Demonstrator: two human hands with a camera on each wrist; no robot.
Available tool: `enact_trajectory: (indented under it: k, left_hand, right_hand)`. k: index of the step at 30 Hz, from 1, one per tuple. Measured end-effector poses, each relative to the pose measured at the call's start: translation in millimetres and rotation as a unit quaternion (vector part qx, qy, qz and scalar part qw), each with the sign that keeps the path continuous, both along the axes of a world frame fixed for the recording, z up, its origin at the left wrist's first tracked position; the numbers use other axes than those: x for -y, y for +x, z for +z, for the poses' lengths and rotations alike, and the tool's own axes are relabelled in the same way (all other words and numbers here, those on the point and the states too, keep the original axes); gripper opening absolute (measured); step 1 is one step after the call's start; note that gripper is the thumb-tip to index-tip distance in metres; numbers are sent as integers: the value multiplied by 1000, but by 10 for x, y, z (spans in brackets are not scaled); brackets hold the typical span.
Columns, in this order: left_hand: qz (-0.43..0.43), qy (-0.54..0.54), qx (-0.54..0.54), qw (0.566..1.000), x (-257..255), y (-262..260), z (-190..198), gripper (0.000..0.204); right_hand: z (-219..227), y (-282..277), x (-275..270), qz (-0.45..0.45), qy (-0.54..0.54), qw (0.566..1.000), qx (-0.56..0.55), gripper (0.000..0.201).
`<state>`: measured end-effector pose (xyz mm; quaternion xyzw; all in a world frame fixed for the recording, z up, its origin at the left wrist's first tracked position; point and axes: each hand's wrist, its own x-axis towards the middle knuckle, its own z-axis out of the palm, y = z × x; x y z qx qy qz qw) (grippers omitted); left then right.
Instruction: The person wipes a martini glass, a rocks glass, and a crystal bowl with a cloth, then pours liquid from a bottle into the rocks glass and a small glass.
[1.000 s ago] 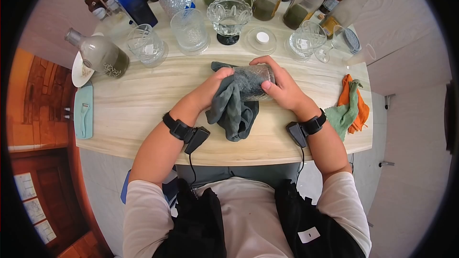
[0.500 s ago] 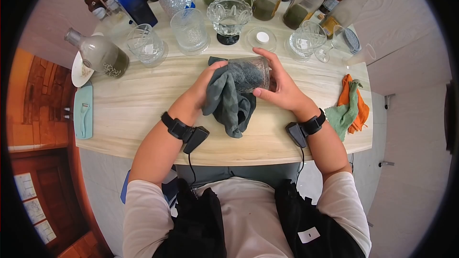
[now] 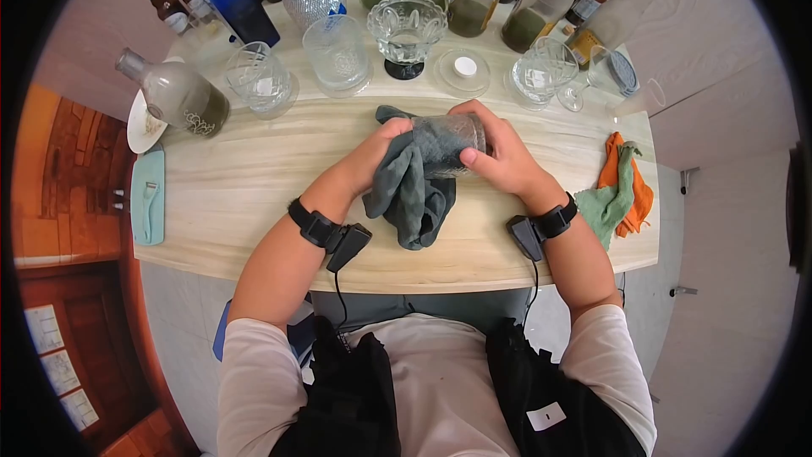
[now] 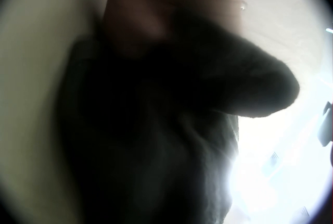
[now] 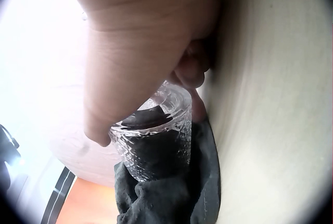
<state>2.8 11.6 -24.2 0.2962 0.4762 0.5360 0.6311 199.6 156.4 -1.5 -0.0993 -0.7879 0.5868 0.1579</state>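
Note:
A clear textured glass [image 3: 458,137] lies sideways between my hands above the middle of the table. My right hand [image 3: 509,158] grips it near the rim, thumb on the near side and fingers around the far side. A dark grey-green cloth [image 3: 404,190] covers the glass's other end and hangs in folds toward me. With my left hand [image 3: 372,151] I hold the cloth against that end; its fingers are mostly hidden under the fabric. In the right wrist view the open rim of the glass [image 5: 179,130] faces my palm, and dark cloth shows through its wall.
Behind stand a footed glass bowl [image 3: 406,30], a tumbler [image 3: 336,55] and several bottles. A round decanter [image 3: 182,97] is at left, above a turquoise board [image 3: 148,216] with a peeler. Orange [image 3: 639,199] and green cloths [image 3: 605,207] lie at the right edge.
The glass and cloth shifted left and my right fingers loosened half a second ago. Now they are back toward the right, and the right hand grips the glass again.

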Motion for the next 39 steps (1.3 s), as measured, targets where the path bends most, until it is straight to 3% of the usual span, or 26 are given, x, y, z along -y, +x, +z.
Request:
enact_trajectory:
  k: [6, 8, 15, 22, 27, 29, 33, 39]
  left_hand:
    - [37, 2, -9, 999, 2, 85, 87, 29]
    - [-2, -2, -17, 1000, -4, 32, 72, 31]
    - [-3, 4, -20, 1000, -33, 33, 41, 32]
    - [42, 6, 39, 998, -20, 34, 58, 34]
    - [26, 18, 108, 994, -15, 0, 85, 34]
    - [54, 27, 39, 997, -3, 38, 74, 34]
    - [55, 13, 28, 998, -13, 13, -10, 34]
    - [4, 20, -31, 999, -37, -4, -56, 32]
  right_hand:
    - [-14, -3, -21, -4, 9, 1000, 14, 54]
    - [-18, -10, -13, -5, 7, 1000, 12, 54]
    - [-2, -14, 7, -6, 20, 1000, 7, 55]
    - [40, -33, 69, 19, -37, 998, -55, 73]
    - [11, -15, 41, 18, -38, 999, -9, 79]
    - [-6, -22, 44, 18, -48, 999, -14, 79]
    - [12, -22, 48, 10, -56, 998, -15, 70]
    - [8, -2, -19, 19, -37, 999, 11, 61]
